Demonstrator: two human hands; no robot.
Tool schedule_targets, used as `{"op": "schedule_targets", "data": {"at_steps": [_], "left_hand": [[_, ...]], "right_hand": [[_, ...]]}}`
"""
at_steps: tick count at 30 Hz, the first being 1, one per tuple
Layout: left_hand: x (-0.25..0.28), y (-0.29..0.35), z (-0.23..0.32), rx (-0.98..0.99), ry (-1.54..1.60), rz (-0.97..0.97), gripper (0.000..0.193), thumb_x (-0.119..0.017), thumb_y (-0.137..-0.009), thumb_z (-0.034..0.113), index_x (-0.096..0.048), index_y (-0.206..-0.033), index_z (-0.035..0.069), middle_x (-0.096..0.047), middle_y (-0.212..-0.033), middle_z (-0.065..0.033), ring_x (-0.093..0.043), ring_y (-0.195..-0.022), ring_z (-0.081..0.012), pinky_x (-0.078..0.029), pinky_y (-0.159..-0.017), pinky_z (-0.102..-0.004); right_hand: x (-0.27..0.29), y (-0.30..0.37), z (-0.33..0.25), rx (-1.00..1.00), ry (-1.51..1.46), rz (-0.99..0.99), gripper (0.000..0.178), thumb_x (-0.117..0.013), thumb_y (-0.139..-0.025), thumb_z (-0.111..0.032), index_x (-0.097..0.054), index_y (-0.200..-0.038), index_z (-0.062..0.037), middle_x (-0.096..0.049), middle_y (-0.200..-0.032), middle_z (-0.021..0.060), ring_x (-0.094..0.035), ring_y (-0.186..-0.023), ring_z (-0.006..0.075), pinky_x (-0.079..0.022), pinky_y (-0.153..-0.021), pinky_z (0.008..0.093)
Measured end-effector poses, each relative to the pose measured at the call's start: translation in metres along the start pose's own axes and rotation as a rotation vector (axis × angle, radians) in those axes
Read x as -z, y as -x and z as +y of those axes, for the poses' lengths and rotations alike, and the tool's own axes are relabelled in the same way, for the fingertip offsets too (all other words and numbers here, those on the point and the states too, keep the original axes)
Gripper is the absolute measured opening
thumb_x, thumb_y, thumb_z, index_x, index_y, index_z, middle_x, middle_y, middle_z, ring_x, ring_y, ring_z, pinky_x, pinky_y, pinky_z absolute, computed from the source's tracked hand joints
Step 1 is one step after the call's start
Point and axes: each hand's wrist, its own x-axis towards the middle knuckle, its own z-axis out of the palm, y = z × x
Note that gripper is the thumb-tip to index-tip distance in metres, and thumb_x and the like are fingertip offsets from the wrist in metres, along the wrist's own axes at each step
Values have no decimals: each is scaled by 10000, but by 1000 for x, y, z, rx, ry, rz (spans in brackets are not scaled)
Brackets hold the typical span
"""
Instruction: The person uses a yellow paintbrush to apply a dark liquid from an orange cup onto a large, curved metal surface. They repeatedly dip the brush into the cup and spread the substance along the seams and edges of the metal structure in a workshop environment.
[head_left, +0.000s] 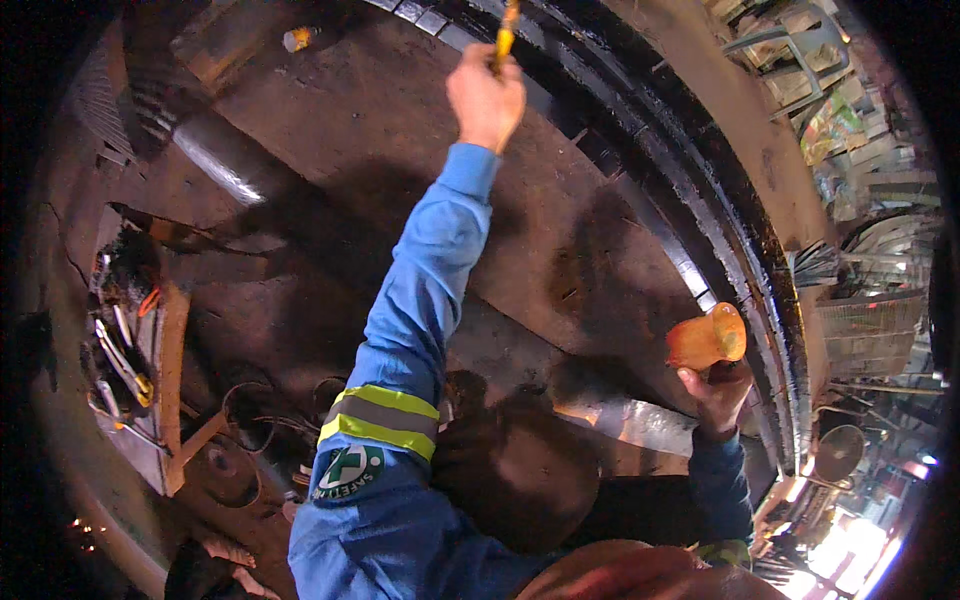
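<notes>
Nearest the camera sat the rounded brown crown of a hat [520,470] and the blue work sleeve [415,300] with its reflective yellow-and-grey band, rising from the lower edge toward the top of the view. Beyond them lay the largest thing in sight, a great curved black rim [700,190] of ribbed, wet-looking metal sweeping from the top down the right side, with the rusty brown plate [330,130] inside it. The left hand [486,95] was stretched far up to that rim, fingers wrapped fully around the yellow handle of a brush [506,35], whose tip was lost against the black band. The right hand [718,392] was raised just beside the lower stretch of the rim, closed around the base of an orange cup [708,338] that was tipped well over on its side, mouth toward the rim. The likeliest trouble, as I judged it, was that cup: tilted so far, whatever it held could have run out onto the plate or the sleeve. The long reach might also have let the brush wander off the band, and the glossy black coating could have smeared the cuff. A tray of hand tools [125,350] lay well apart at the left.
</notes>
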Motion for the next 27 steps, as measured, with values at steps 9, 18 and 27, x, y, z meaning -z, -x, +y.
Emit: {"op": "schedule_targets", "data": {"at_steps": [9, 18, 27], "left_hand": [[39, 40, 58, -343, -121, -331, 150, -664, -810, 136, -650, -957, 108, -619, -750, -110, -629, -683, -325, -489, -577, -404], [59, -50, 61, -694, -784, -276, 231, -604, -767, 96, -634, -989, 152, -609, -833, -89, -668, -763, -308, -547, -582, -426], [50, -28, 78, -625, -347, -619, 181, -671, -774, 187, -629, -939, 126, -660, -757, -149, -652, -723, -368, -534, -655, -461]], "right_hand": [[8, -9, 16, -6, 217, 40, 691, -916, -600, -223, -585, -1131, 70, -658, -1055, 106, -640, -988, 220, -501, -896, 360], [-2, -17, 7, 13, 122, -10, 661, -888, -622, -128, -569, -1164, 79, -648, -1097, 122, -630, -1026, 227, -484, -931, 376], [1, -16, 14, 63, 96, 3, 629, -868, -632, -89, -579, -1171, 60, -650, -1102, 110, -619, -1063, 221, -473, -949, 361]]}}
